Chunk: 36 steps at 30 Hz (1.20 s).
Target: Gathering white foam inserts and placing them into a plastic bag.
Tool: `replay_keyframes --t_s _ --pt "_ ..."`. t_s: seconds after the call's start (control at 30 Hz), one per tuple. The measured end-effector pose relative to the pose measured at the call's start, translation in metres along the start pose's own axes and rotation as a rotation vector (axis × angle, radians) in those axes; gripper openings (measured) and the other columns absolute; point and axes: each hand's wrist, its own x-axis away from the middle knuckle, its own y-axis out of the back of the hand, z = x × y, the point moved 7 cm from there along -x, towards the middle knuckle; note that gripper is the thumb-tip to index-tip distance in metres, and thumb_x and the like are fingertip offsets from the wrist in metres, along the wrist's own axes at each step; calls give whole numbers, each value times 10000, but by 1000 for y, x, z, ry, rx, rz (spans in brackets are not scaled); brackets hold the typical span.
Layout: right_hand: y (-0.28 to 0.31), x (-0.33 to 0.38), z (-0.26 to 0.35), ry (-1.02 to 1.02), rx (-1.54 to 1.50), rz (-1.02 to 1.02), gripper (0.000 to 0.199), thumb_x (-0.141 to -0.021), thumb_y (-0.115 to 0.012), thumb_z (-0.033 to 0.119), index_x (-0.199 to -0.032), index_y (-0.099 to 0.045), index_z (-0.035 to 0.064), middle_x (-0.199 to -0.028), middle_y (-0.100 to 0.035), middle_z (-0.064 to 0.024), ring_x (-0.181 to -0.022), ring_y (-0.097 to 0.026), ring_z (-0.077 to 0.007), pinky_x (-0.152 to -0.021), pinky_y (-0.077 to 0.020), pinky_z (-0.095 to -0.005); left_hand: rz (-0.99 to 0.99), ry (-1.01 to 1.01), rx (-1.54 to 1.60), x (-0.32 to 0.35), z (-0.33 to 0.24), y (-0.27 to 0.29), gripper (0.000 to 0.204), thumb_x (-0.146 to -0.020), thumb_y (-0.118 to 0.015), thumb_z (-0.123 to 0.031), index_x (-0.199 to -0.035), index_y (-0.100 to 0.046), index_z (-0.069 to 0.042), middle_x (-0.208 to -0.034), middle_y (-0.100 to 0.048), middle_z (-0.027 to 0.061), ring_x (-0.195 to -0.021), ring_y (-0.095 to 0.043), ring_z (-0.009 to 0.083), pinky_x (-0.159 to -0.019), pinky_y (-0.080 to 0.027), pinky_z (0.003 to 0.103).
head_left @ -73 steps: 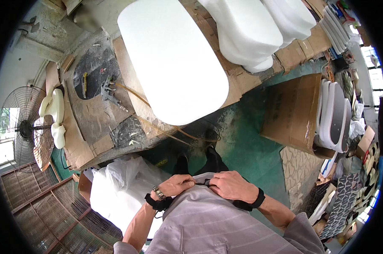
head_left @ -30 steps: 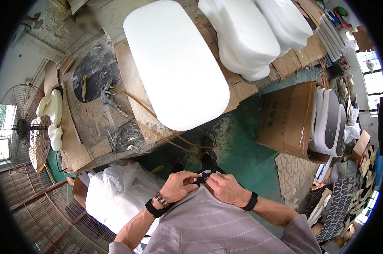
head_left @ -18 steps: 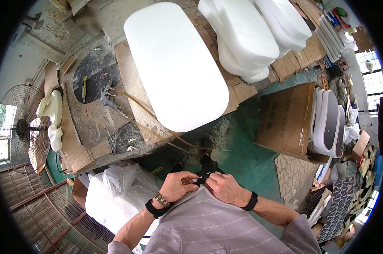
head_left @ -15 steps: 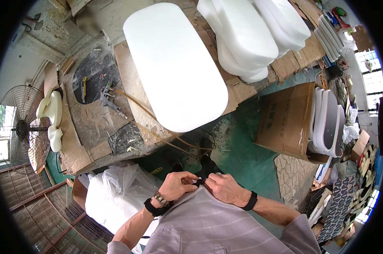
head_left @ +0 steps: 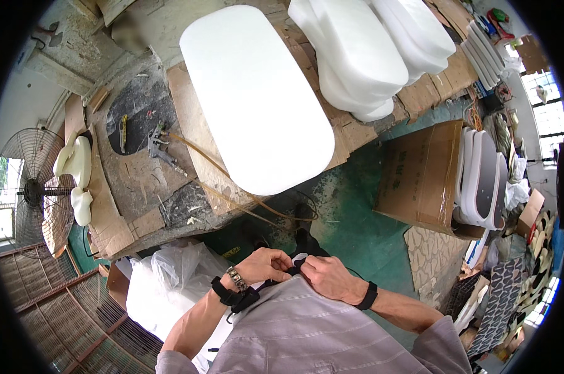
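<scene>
Both hands meet at my waist, by the lower hem of my grey striped shirt (head_left: 319,324). Between the fingertips sits a small black item with a pale rounded part (head_left: 299,257); its kind is hard to make out. My left hand (head_left: 263,267), with a beaded bracelet and a black strap at the wrist, has its fingers closed in a pinch at the item's left side. My right hand (head_left: 333,278), wearing a black wristband, is closed on its right side, against the hem. The fingertips partly hide what they grip.
A white foam slab (head_left: 257,100) lies on the cardboard-covered table (head_left: 132,193), beside an air gun (head_left: 159,146) with a hose and a yellow cutter (head_left: 124,132). More foam (head_left: 356,50) is stacked behind. A carton (head_left: 419,174) stands right, a fan (head_left: 33,187) left, bagged foam (head_left: 176,280) below.
My left hand has turned and shifted slightly, and its wrist strap shows more. The pale rounded part between the fingers is now more exposed. My right hand stays nearly in place.
</scene>
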Motion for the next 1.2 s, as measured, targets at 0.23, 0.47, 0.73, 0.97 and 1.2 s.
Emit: replay_keyframes --t_s 0.23,0.47,0.73,0.97,1.2 --pt "4 -2 0 -38 -31 14 97 -855 -629 76 -858 -633 -22 -887 -621 -150 -778 -698 -282 -620 -576 -387 9 -3 -34 -6 3 1 246 -903 -801 -158 -1081 -727 -6 -939 -714 -5 -838 -621 77 -753 -516 256" --pt "3 -4 -5 -60 -80 -48 126 -869 -680 100 -850 -656 -23 -864 -626 -135 -706 -685 -283 -597 -571 -391 -42 36 -284 -12 2 5 283 -943 -771 -245 -1096 -735 -10 -936 -742 33 -844 -648 131 -758 -524 303" --pt "9 -4 -7 -102 -102 -128 120 -866 -723 114 -840 -671 9 -824 -627 -101 -678 -666 -267 -583 -562 -389 -19 3 -254 28 -12 8 559 -904 -808 -275 -1374 -642 -21 -1169 -729 113 -1069 -649 171 -954 -518 319" --pt "18 -9 -6 -82 -151 -148 112 -857 -738 117 -848 -672 27 -840 -618 -58 -747 -651 -230 -613 -563 -355 -10 80 -139 48 12 18 455 -947 -738 -217 -1335 -662 8 -1055 -748 76 -925 -646 125 -847 -521 294" --pt "31 -20 4 3 -84 -175 137 -823 -734 54 -890 -653 -33 -1283 -599 -199 -1169 -612 -349 -919 -566 -419 -200 -25 -163 46 23 15 346 -958 -708 -171 -1245 -685 20 -967 -742 82 -847 -640 137 -785 -522 320"
